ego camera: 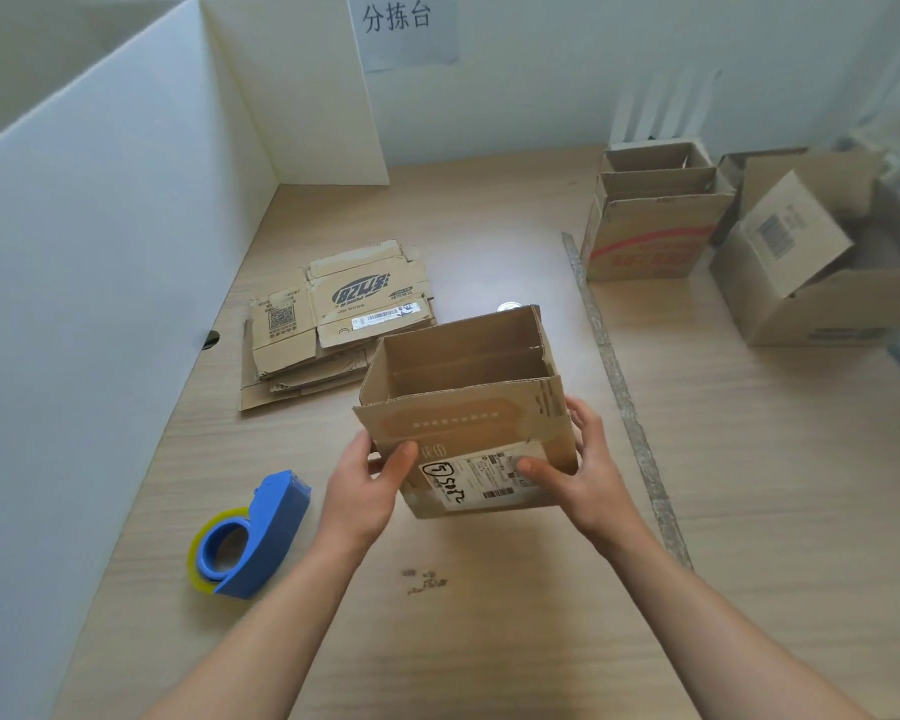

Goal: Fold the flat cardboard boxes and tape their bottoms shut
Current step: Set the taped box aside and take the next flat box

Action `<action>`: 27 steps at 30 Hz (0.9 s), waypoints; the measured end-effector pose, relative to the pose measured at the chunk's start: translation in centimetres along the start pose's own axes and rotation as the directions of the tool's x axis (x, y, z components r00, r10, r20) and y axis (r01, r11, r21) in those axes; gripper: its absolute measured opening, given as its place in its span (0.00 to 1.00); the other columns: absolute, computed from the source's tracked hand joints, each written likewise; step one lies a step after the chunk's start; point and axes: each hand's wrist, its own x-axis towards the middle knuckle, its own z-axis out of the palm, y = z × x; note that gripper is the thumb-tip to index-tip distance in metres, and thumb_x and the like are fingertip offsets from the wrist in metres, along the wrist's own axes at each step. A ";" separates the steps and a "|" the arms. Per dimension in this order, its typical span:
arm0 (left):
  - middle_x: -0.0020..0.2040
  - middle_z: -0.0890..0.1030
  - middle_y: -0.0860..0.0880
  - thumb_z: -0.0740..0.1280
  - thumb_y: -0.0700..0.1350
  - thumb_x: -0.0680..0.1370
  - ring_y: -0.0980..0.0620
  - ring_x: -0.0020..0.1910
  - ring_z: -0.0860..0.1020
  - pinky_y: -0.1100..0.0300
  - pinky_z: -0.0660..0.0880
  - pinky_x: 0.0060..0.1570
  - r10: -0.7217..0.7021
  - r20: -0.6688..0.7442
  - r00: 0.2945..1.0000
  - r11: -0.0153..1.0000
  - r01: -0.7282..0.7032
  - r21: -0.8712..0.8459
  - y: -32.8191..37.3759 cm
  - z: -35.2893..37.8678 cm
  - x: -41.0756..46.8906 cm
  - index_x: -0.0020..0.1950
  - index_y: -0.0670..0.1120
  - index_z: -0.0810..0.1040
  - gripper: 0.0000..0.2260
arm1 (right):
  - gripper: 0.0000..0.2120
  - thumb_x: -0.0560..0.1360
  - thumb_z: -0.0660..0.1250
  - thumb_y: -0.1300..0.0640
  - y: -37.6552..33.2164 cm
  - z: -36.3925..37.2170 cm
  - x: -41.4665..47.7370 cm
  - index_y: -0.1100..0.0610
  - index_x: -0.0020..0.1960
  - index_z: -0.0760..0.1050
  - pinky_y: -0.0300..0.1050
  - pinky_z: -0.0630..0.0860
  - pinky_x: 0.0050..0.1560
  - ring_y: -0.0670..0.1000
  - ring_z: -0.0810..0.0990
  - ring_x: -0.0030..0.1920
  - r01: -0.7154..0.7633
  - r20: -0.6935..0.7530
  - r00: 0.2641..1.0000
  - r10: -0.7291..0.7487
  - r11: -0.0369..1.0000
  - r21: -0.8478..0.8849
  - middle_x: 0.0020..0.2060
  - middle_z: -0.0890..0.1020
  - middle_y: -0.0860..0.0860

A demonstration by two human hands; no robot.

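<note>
An erected brown cardboard box [463, 397] with a white shipping label is held above the table's middle, its open top facing up and away. My left hand [370, 485] grips its lower left corner, thumb on the front face. My right hand [578, 470] grips the lower right corner, thumb on the label. A stack of flat cardboard boxes [333, 319] lies behind and to the left. A blue tape dispenser [250, 537] with a roll of clear tape lies on the table left of my left forearm.
Two folded boxes [650, 220] stand at the back right, with a larger open box [811, 267] beside them. White partition panels [100, 283] wall the left side and back. A grey strip [619, 387] runs across the wooden table [489, 641]. Small debris [427, 582] lies near the front.
</note>
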 end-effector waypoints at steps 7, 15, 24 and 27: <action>0.55 0.81 0.55 0.69 0.49 0.79 0.54 0.52 0.81 0.59 0.79 0.48 0.134 0.136 0.982 0.988 -0.142 0.055 3.2 1.3 0.9 0.65 0.56 0.77 0.14 | 0.25 0.70 0.78 0.47 -1.9 -1.6 -1.3 0.35 0.62 0.71 0.62 0.80 0.56 0.49 0.84 0.55 0.025 -0.256 0.967 -0.001 0.996 0.090 0.56 0.83 0.43; 0.59 0.79 0.56 0.70 0.48 0.79 0.58 0.54 0.79 0.59 0.78 0.50 0.260 0.269 0.927 0.959 -0.281 0.042 5.0 3.6 1.7 0.68 0.61 0.73 0.19 | 0.42 0.58 0.86 0.47 -3.0 -5.6 -3.2 0.36 0.66 0.69 0.63 0.82 0.51 0.57 0.81 0.60 -0.079 -0.222 0.967 0.124 0.977 0.198 0.65 0.77 0.52; 0.62 0.78 0.54 0.69 0.47 0.79 0.56 0.56 0.80 0.52 0.78 0.57 0.265 0.354 0.897 0.952 -0.302 0.052 6.3 8.7 3.6 0.72 0.61 0.72 0.22 | 0.35 0.68 0.78 0.62 -3.4 -9.9 -1.9 0.48 0.70 0.67 0.53 0.84 0.43 0.54 0.85 0.52 -0.041 -0.299 0.949 0.105 0.976 0.214 0.54 0.84 0.51; 0.62 0.78 0.55 0.69 0.49 0.79 0.58 0.56 0.80 0.54 0.78 0.57 0.273 0.372 0.887 0.941 -0.326 0.088 8.1 11.5 5.5 0.72 0.60 0.72 0.21 | 0.33 0.69 0.77 0.63 -2.8 -12.6 0.4 0.50 0.69 0.68 0.55 0.84 0.45 0.56 0.85 0.51 -0.016 -0.343 0.933 0.107 0.966 0.258 0.51 0.86 0.50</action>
